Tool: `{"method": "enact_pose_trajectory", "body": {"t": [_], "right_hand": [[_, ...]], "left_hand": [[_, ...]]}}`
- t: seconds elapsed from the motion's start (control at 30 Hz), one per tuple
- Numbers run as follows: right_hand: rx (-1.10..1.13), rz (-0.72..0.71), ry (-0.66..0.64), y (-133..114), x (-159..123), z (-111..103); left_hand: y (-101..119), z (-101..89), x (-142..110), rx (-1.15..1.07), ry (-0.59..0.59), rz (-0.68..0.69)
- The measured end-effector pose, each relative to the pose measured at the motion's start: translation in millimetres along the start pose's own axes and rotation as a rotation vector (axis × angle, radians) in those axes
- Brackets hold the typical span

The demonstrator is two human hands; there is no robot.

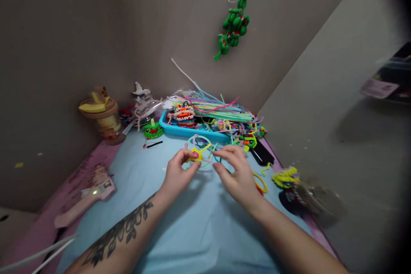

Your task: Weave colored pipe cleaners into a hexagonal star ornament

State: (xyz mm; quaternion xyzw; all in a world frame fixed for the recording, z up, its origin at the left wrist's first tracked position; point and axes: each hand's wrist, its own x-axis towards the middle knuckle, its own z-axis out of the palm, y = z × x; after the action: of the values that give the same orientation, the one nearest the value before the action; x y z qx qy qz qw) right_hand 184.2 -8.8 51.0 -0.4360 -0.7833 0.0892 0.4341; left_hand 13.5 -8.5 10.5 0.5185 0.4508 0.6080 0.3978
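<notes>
My left hand (180, 169) pinches a round pipe-cleaner piece (199, 152) between thumb and fingers, a little above the blue cloth. The piece has a pale green outer ring, pink bits and a yellow middle with a bright pink centre. On its right side is my right hand (236, 171), its thumb and fingers curved and apart. The right fingertips are close to the ring's edge; whether they touch it, I cannot tell. A yellow loop (261, 183) lies partly hidden behind the right hand.
A blue tray (192, 132) heaped with pipe cleaners (221, 109) stands at the back. Left are a green frog-like figure (153, 130), a pot (107, 120) and a pink glue gun (90, 201). At right lie a black phone (261, 153) and a yellow bundle (285, 177).
</notes>
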Motion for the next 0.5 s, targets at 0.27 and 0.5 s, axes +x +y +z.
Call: {"method": "enact_pose_trajectory", "body": {"t": [0.27,0.5], "right_hand": [[0.18,0.096,-0.117,23.6,6.4,41.4],[0.374,0.222,-0.224,30.3,0.9,43.5]], "left_hand": [[-3.1,0.2,1.3,-0.083,0.001,-0.169],[-3.5,0.0,1.6,-0.088,-0.028,-0.387]]}}
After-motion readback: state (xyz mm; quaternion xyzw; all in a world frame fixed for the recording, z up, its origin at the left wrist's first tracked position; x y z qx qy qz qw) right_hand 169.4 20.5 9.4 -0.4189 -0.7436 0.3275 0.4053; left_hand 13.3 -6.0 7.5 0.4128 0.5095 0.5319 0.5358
